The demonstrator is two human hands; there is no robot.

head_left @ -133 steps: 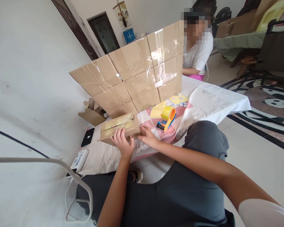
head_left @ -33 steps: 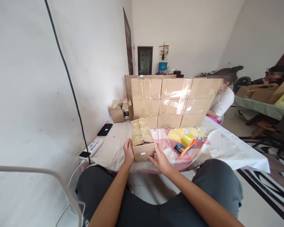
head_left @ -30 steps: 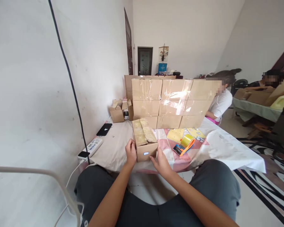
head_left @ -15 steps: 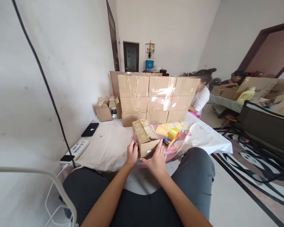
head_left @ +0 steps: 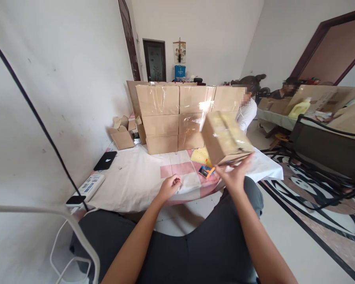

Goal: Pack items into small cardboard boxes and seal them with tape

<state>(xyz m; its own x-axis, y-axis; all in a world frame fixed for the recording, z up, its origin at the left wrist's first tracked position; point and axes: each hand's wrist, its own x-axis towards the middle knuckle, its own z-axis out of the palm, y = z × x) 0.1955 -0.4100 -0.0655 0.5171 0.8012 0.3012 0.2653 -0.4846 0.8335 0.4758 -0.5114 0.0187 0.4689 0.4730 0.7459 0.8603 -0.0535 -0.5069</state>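
Observation:
My right hand (head_left: 235, 173) holds a small taped cardboard box (head_left: 223, 138) up in the air, to the right of the table, gripping it from below. The box is tilted and a little blurred. My left hand (head_left: 170, 185) rests loosely curled on the near edge of the table with nothing in it. An orange and yellow tape dispenser (head_left: 206, 171) lies on the cloth just below the raised box, partly hidden by it.
A wall of stacked taped boxes (head_left: 177, 114) stands at the back of the cloth-covered table (head_left: 136, 181). Open small cartons (head_left: 122, 136), a black phone (head_left: 105, 160) and a power strip (head_left: 90, 185) lie at the left. Two people sit beyond, at the right. A dark chair (head_left: 328, 152) stands at the right.
My right hand has lifted the box off the table and swung it up to the right. My left hand has let go and stayed at the table edge. The view turned right.

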